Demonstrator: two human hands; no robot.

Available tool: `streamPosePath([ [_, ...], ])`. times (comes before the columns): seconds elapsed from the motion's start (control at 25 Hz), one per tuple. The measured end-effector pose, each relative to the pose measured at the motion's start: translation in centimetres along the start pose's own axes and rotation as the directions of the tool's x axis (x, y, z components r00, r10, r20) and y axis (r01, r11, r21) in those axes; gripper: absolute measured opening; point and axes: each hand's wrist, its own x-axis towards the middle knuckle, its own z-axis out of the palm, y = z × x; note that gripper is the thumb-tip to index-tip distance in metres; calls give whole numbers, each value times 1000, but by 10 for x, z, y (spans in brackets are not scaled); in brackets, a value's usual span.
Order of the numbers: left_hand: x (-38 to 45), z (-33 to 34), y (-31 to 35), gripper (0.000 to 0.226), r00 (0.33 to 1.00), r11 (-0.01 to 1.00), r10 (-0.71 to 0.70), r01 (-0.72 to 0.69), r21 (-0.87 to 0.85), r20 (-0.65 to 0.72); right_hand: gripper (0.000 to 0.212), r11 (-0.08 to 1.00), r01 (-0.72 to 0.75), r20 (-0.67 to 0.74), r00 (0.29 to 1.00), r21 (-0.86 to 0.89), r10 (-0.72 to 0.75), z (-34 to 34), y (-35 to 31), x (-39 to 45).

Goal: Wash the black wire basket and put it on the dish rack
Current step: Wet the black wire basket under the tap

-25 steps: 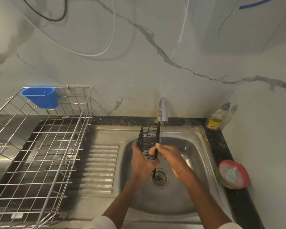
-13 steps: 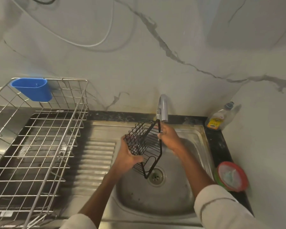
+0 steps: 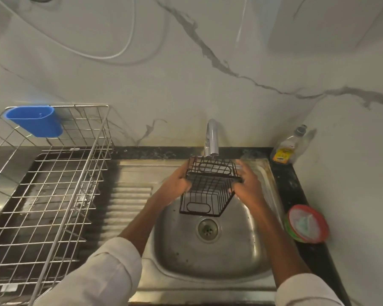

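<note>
Half a second back the black wire basket (image 3: 209, 188) hung tilted on edge, the right hand high by the tap; since then it has been turned level and lifted right under the faucet (image 3: 212, 138), with a hand now at each side. It is held in the air over the far part of the sink (image 3: 208, 257), above and beyond the drain (image 3: 207, 229), touching nothing but the hands.

The left hand (image 3: 175, 184) grips the basket's left side, fingers curled round the wires. The right hand (image 3: 247, 184) holds the right side — its thumb looks hooked on the rim, though the far fingers are blurred and seem fairly straight, so how firmly it pinches I cannot tell. Whether water is running is not clear either; no stream shows plainly.

This looks like the rinsing step, with the placing not yet begun. The next move probably calls for turning the basket so every face meets the spout, then carrying it left across the ribbed drainboard (image 3: 131, 206) to the dish rack (image 3: 53, 195), which stands on the desk well apart from the sink.

The basket is a small open box of thin black wire, its sides made of close vertical bars, with an oval loop in the near face and another in the far one. A wet wire frame may slip — a two-sided hold suits it.
</note>
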Motion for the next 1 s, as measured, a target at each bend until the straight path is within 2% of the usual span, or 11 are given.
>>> streamPosePath([
  [0.08, -4, 3, 0, 87, 999, 999, -20, 18, -41, -46, 90, 1000, 10, 118, 993, 11, -11, -1, -2, -1],
  [0.2, -23, 1, 1, 83, 988, 972, -66, 31, -233, -143, 90, 999, 18, 231, 973, 32, -24, 9, -27, -9],
  [0.28, -30, -2, -8, 78, 971, 937, -109, 30, -348, -211, 94, 999, 1, 287, 958, 53, -17, 21, -42, -12],
  [0.36, -32, -9, -19, 81, 958, 926, -138, 36, -375, -250, 98, 996, -11, 290, 957, 92, -16, 32, -49, -14],
  [0.48, -29, -15, -27, 99, 960, 950, -127, 45, -309, -250, 97, 991, -42, 268, 963, 127, 6, 35, -51, -13],
  [0.64, -11, -14, -20, 93, 977, 972, -116, 74, -223, -180, 101, 988, -88, 329, 943, 123, 43, 8, -38, -16],
  [0.72, 3, -13, -15, 88, 989, 981, -112, 94, -170, -101, 94, 989, -84, 310, 950, 123, 42, -6, -25, -17],
  [0.8, 17, -9, -8, 79, 994, 993, -103, 100, -67, -36, 91, 990, -81, 241, 969, 118, 50, -14, -16, -19],
  [0.92, 32, 4, 3, 45, 996, 987, -50, 60, 152, -72, 91, 991, -87, 149, 986, 97, 72, -22, -13, -22],
  [1.0, 34, 15, 1, 32, 997, 980, -7, 22, 199, -74, 92, 990, -108, 78, 992, 87, 101, -26, -11, -20],
])
